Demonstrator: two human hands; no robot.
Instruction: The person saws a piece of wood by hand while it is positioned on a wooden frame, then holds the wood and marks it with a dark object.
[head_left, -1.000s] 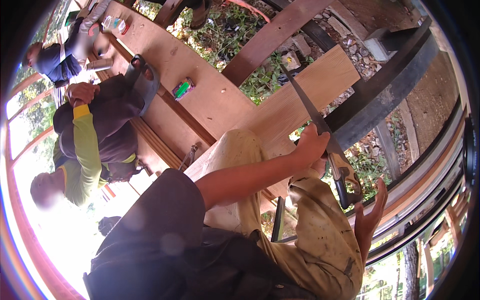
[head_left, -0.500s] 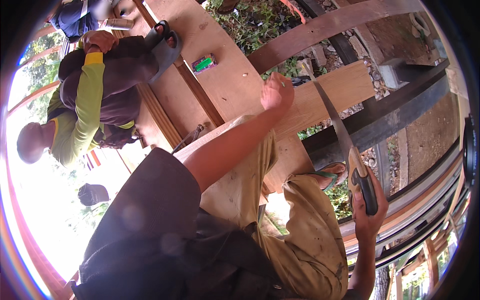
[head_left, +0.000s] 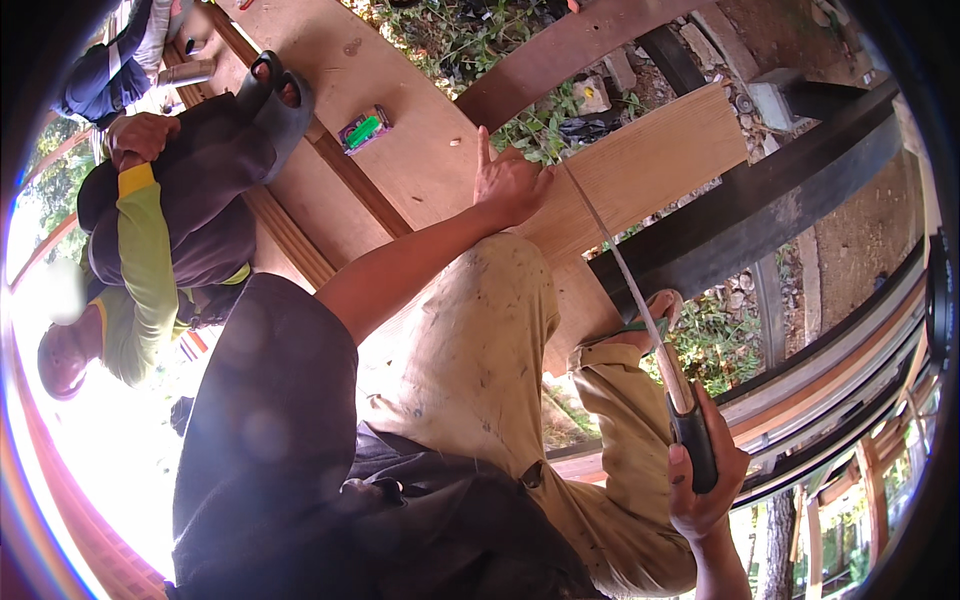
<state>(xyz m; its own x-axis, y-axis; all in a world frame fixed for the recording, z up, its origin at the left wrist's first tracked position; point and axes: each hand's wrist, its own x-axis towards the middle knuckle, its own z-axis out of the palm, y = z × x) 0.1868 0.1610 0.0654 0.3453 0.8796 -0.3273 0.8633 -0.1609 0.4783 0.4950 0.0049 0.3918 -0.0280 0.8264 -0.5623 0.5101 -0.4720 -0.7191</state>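
My right hand [head_left: 708,475] is wrapped round the dark handle of a handsaw [head_left: 640,290] at the lower right. The narrow blade slants up and left across a light wooden plank [head_left: 660,160], seen almost edge-on. My left hand [head_left: 512,188] rests at the near left end of the plank, close to the blade's tip. Its index finger points up and the other fingers are partly spread, with nothing visible in them. My left knee, in stained tan trousers [head_left: 460,320], is bent up just below that hand.
A plywood sheet [head_left: 400,110] bears a small purple-and-green box [head_left: 365,130]. At the left sits a person in a yellow-green sleeve [head_left: 145,250]. Dark beams [head_left: 780,210] run under the plank above rubble and weeds. Long stacked boards [head_left: 830,370] lie at the right.
The saw has swung left and drawn nearer to me, its blade now turned almost edge-on. My left hand has moved left, from a closed shape to one with the index finger stretched out.
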